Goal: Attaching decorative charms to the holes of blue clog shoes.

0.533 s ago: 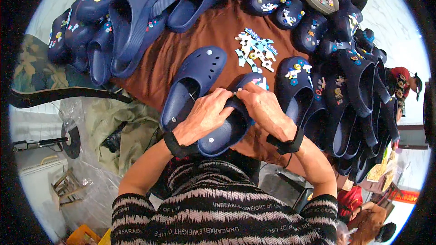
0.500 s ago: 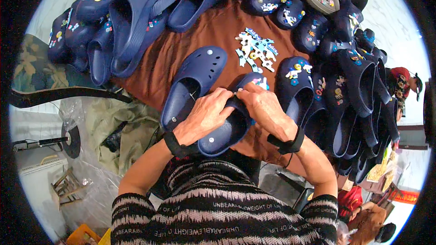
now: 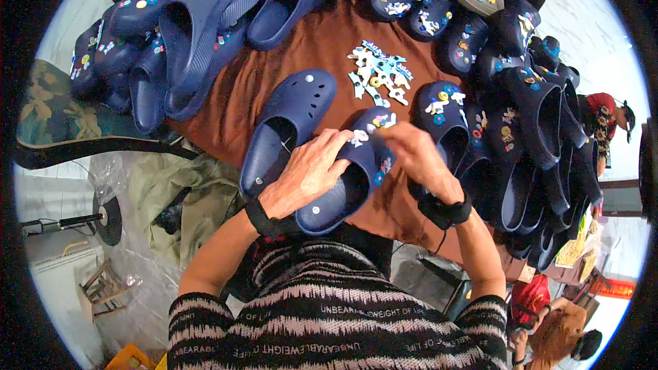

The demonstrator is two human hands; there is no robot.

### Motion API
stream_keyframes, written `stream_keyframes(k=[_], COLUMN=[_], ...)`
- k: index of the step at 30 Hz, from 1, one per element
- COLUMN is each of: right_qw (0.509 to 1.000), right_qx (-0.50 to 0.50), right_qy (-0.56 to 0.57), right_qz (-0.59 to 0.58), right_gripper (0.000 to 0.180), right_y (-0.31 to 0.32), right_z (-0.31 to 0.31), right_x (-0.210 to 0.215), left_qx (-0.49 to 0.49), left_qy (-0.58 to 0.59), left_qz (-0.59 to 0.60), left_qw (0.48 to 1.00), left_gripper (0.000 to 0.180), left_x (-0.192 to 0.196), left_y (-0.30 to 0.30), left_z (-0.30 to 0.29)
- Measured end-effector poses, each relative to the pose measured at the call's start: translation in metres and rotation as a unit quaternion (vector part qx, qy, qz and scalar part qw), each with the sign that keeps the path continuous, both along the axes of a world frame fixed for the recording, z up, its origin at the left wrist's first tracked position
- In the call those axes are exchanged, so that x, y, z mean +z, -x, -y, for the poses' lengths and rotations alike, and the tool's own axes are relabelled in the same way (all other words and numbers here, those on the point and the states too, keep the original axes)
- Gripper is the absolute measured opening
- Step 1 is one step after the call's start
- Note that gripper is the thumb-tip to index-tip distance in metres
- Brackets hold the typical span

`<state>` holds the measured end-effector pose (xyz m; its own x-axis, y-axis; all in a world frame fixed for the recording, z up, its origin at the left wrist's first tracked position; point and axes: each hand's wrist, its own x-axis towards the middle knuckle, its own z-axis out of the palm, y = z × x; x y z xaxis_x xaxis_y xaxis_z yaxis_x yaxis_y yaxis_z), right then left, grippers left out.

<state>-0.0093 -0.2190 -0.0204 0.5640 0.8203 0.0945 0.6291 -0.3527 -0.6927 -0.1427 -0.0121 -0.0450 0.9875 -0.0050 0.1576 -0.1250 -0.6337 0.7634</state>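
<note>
The left hand lies curled over the near side of a navy clog, gripping it on the brown bench. The right hand is pinched on the clog's toe from the other side, among small charms. A second, plain clog lies just left of the left hand. Loose charms lie beyond both hands.
</note>
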Motion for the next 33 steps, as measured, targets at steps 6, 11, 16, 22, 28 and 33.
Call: stream_keyframes(k=[6,11,16,22,28,33], right_qw=[0.984,0.993,0.994,0.995,0.997,0.988], right_qx=[-0.161,-0.114,-0.104,-0.038,0.025,-0.053], right_qy=[-0.019,0.007,-0.011,-0.001,0.045,0.127], right_qz=[-0.075,-0.003,0.039,0.090,-0.060,0.064], right_gripper=[0.020,0.019,0.021,0.028,0.034,0.021], right_y=[0.007,0.009,-0.014,-0.049,-0.053,-0.086], right_z=[0.028,0.015,0.000,-0.037,-0.043,-0.045], right_x=[0.006,0.008,0.000,-0.035,-0.047,-0.042], left_qx=[-0.038,-0.012,0.153,0.171,0.078,0.075], left_qy=[-0.050,-0.042,-0.043,-0.090,0.006,0.019], left_qz=[0.010,0.069,0.123,0.100,-0.033,-0.049], left_qw=[0.998,0.997,0.980,0.976,0.996,0.996], left_gripper=[0.047,0.045,0.028,0.038,0.052,0.051], left_x=[0.002,0.018,0.023,0.008,-0.024,-0.013], left_y=[-0.004,0.002,0.022,-0.004,-0.029,-0.024], left_z=[0.000,0.003,-0.027,-0.083,-0.105,-0.061])
